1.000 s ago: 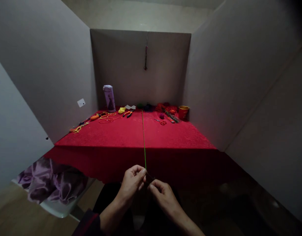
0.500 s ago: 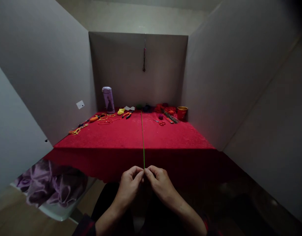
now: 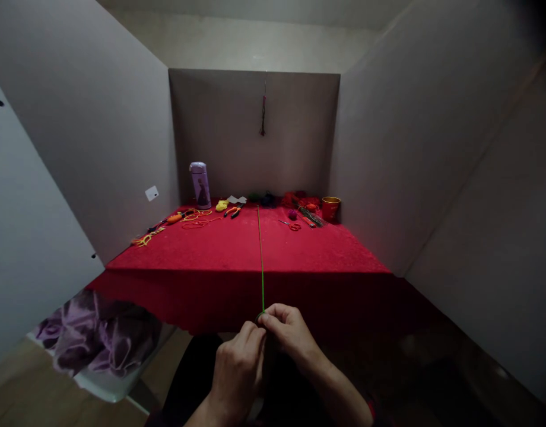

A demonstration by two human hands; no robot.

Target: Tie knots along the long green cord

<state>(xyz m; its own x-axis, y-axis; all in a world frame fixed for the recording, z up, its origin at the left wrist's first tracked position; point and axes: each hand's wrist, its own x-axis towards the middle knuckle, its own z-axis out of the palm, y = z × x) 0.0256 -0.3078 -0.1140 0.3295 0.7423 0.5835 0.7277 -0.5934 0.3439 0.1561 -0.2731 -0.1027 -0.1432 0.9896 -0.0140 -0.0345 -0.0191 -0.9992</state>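
Note:
A thin green cord (image 3: 262, 267) runs taut from the far part of the red-covered table (image 3: 202, 249) over its front edge to my hands. My right hand (image 3: 295, 335) pinches the cord's near end between thumb and forefinger. Just left of that pinch, a small dark loop of cord (image 3: 258, 317) curves toward my left hand (image 3: 240, 359). The left hand is closed, back up, slightly lower and nearer to me, with its fingertips close to the right thumb. Its fingers pinch the strand from the loop, mostly hidden.
On the table stand a purple bottle (image 3: 200, 187) and a red cup (image 3: 330, 209). Between them lie orange pliers (image 3: 232, 212), red scissors (image 3: 291, 225) and several bundles of yarn (image 3: 222, 205). Grey panels (image 3: 255, 154) enclose three sides. Purple cloth (image 3: 95, 332) covers a stool at left.
My left hand has turned back up and dropped lower, away from the right fingertips. A small loop now shows between the hands. My right hand keeps its pinch. The view has shifted slightly.

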